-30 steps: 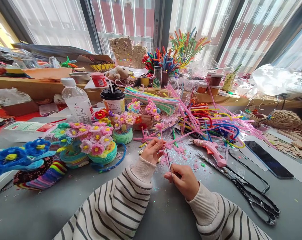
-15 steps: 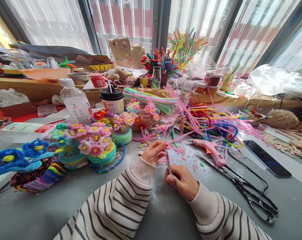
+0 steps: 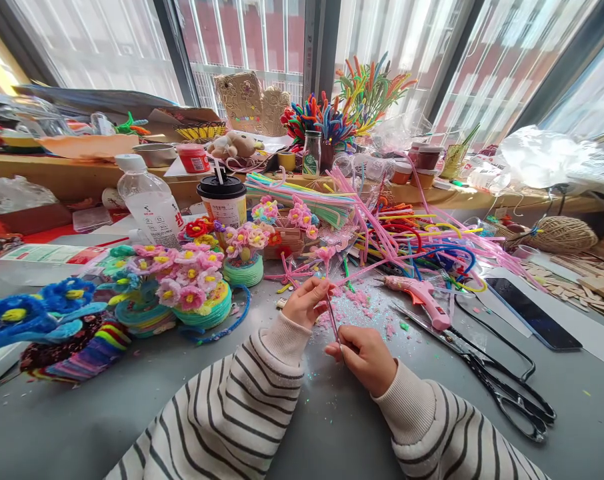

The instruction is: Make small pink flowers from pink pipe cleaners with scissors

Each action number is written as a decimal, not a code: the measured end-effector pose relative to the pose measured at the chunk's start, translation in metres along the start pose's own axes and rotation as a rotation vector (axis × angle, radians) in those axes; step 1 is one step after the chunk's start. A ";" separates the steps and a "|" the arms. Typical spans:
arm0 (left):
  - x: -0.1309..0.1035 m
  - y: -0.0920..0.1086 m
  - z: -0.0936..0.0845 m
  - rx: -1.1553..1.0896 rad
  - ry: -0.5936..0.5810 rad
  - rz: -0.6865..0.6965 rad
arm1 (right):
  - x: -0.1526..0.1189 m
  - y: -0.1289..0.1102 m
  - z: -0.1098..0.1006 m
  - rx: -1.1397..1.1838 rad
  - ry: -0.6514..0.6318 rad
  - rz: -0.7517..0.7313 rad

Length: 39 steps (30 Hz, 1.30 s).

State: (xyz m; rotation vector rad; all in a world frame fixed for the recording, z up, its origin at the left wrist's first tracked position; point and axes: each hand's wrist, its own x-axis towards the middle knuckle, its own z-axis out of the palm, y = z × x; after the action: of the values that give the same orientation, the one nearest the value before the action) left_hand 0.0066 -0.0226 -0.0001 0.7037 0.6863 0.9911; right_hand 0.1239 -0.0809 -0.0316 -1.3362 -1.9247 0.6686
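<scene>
My left hand [image 3: 306, 301] is closed in a pinch, thumb and fingertips together on a small pink pipe cleaner [image 3: 331, 289] that is mostly hidden. Lower and to the right, my right hand [image 3: 366, 355] grips slim metal scissors [image 3: 333, 320], their blades together and pointing up at the left fingertips. Behind the hands lie pink fluff trimmings [image 3: 361, 300] and glitter. A pink pipe cleaner flower [image 3: 325, 255] shows just beyond my left fingers.
Pipe cleaner flower pots [image 3: 202, 310] stand left, near a bottle [image 3: 149, 207] and a lidded cup [image 3: 223, 200]. At right lie a pink glue gun [image 3: 425, 300], large black scissors [image 3: 497, 380] and a phone [image 3: 532, 313]. Loose pipe cleaners [image 3: 422, 240] pile up behind.
The slim scissors' blades, slightly apart before, have come together. My right hand's fingers have shifted a little on them; my left hand has risen slightly.
</scene>
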 end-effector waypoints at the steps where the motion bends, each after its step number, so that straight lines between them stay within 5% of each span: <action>1: 0.000 0.000 0.000 0.003 0.004 -0.004 | 0.000 0.000 0.000 -0.002 0.000 -0.002; 12: 0.002 0.002 -0.002 -0.174 0.111 0.106 | -0.001 0.001 0.000 0.032 -0.062 -0.010; 25: -0.001 0.007 -0.001 -0.247 0.144 0.083 | -0.001 -0.005 -0.001 0.217 -0.059 0.037; 39: -0.001 0.001 0.000 -0.148 0.011 0.009 | -0.004 -0.003 0.000 -0.002 -0.139 -0.054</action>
State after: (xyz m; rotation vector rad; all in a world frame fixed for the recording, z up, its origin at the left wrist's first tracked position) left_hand 0.0059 -0.0234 0.0008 0.5721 0.6132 1.0431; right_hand 0.1231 -0.0857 -0.0310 -1.2628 -2.0643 0.7499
